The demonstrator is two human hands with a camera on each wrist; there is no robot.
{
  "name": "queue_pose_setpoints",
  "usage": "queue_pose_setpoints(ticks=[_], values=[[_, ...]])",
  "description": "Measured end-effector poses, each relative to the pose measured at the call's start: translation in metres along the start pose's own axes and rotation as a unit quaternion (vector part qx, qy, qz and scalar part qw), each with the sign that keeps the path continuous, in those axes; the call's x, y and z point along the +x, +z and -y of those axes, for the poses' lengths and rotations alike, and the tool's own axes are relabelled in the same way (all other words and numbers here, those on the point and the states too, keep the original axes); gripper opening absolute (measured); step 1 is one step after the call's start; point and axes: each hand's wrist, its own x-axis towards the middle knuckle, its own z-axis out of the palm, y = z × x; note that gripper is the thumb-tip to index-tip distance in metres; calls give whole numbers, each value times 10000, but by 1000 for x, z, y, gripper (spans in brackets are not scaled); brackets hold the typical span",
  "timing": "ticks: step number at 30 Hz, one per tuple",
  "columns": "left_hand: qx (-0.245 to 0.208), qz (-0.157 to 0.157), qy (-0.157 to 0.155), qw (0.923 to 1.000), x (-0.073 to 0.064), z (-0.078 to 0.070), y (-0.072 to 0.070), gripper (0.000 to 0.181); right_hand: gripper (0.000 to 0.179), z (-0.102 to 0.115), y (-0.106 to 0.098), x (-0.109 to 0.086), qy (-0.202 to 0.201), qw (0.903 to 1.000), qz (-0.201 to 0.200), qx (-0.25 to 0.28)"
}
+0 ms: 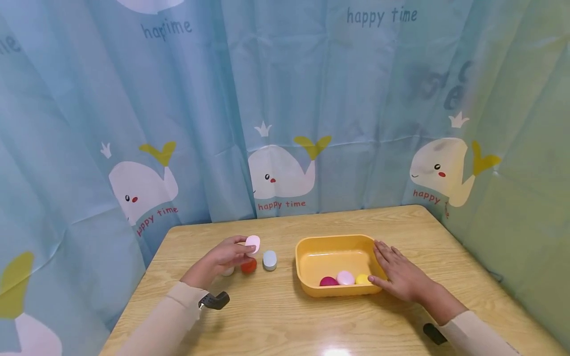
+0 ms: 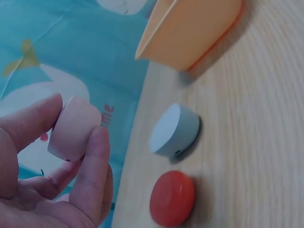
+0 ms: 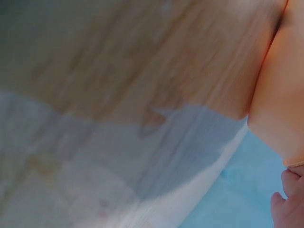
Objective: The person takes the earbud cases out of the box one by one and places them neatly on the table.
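Your left hand (image 1: 228, 254) pinches a pink block (image 2: 76, 127) between thumb and fingers, raised above the table (image 1: 276, 321) near a red block (image 2: 172, 198) and a grey block (image 2: 175, 129). To its right, your right hand (image 1: 399, 273), fingers extended, touches the far end of the yellow tray (image 1: 334, 291).

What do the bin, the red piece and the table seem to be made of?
Bin: probably plastic, smooth, with rounded corners. Red piece: perhaps painted wood or plastic; a highlight suggests gloss. Table: wood or laminate, slightly glossy; grain and a bright reflection show.
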Motion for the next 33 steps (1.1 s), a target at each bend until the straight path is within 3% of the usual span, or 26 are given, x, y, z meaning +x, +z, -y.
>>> queue_pose_setpoints(ticks=[12,25,33], values=[[154,57,138,9998,-8,6,-27,49,84,-1,-2,1,24,10000,23,58],[173,-303,-17,9994,-29,18,-62,58,84,4,1,3,-47,9998,56,174],[32,-483,-17,9988,-29,30,-74,59,82,2,-3,-1,-6,10000,7,84]])
